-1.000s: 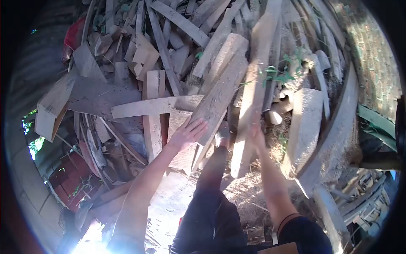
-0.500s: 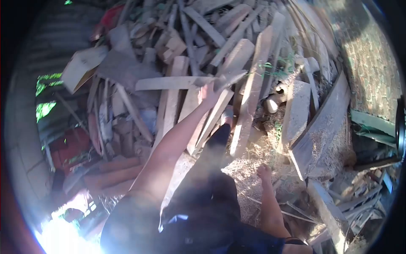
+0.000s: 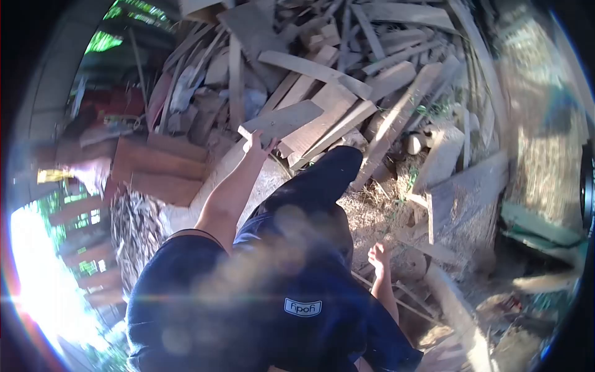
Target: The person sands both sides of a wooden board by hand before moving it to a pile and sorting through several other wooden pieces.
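My left hand is closed at the near end of a short, flat wooden board, which it holds tilted over the woodpile. Part of its grip is hidden by the board. Just to the right, several longer planks lean side by side toward my raised knee. My right hand hangs at my side above sawdust-covered ground, holding nothing, its fingers loosely bent and apart.
Scrap wood is heaped across the far side. Reddish-brown boards lie at the left, with thin sticks below. A wide board leans at the right, near a rough, sunlit upright surface. Bright glare fills the lower left.
My left hand has drawn back from the leaning planks toward my left, bringing the short board with it. The view has shifted, and my right hand stays low at my side.
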The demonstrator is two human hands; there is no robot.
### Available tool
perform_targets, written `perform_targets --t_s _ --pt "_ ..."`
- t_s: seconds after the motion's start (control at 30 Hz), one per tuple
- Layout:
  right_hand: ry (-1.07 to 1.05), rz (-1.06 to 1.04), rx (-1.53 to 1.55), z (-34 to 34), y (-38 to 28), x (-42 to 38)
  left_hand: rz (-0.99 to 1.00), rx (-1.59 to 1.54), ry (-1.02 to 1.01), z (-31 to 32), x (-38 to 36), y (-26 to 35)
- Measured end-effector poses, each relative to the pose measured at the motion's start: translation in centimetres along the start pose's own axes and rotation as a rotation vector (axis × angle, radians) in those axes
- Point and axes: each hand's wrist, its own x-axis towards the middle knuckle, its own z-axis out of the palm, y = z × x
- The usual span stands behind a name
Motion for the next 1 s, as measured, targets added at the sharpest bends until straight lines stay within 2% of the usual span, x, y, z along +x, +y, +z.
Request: perform_targets --t_s 0.03,0.1,0.23,0.3,0.33,0.5,0.53,0.57,0.63,0.7,0.77,0.83,0.9,0.93,1.0 --pt "-0.061 0.036 0.024 -0.4 1.1 -1.0 0.02 -0.007 0.026 -2.2 -2.6 1.3" --pt "-0.097 0.165 -0.098 -1.0 1.7 -2.5 0.084 0.0 -0.111 -7.9 -4.0 3.4" --pt "-0.005 0.111 -0.332 0.4 -1.6 -4.0 0.126 0.002 -0.196 -16.2 -6.1 6.3" --pt "-0.272 0.142 -0.096 -2.9 -1.4 2.8 0.137 0.016 -0.213 -18.6 -7.2 7.4" --pt "-0.278 0.136 -0.112 -2.5 -2.6 3.3 0.142 0.049 -0.234 -19.7 -7.7 7.7" --pt "-0.132 -0.242 -0.127 7.7 -16.1 5.1 0.169 0.116 -0.271 -22.7 -12.1 9.8" --pt "-0.155 -0.265 -0.041 11.1 -19.6 3.6 0.19 0.15 -0.278 -22.9 -12.9 10.4" --pt "-0.182 -0.284 0.044 14.4 -22.9 1.6 0.21 0.127 -0.273 -23.5 -13.1 11.0" --pt "-0.324 -0.17 0.358 19.6 -27.9 -1.1 0.167 0.206 -0.394 -25.1 -13.2 12.3" --pt "-0.572 -0.213 0.474 23.3 -30.9 -3.0 0.148 0.247 -0.42 -25.9 -13.8 13.7" --pt "-0.585 -0.2 0.524 25.3 -31.9 -3.0 0.117 0.304 -0.516 -27.0 -12.9 15.5" --pt "-0.467 -0.296 0.417 24.7 -30.4 -0.6 0.103 0.316 -0.484 -27.1 -11.6 17.3" --pt "-0.463 -0.323 0.435 25.4 -29.1 -3.6 -0.013 0.253 -0.54 -27.4 -8.3 20.1" --pt "-0.444 -0.329 0.37 25.2 -28.6 -4.5 -0.061 0.071 -0.597 -26.7 -6.5 21.0" --pt "-0.322 -0.348 0.429 27.0 -26.4 -7.7 -0.111 -0.203 -0.652 -25.4 -2.4 22.7"
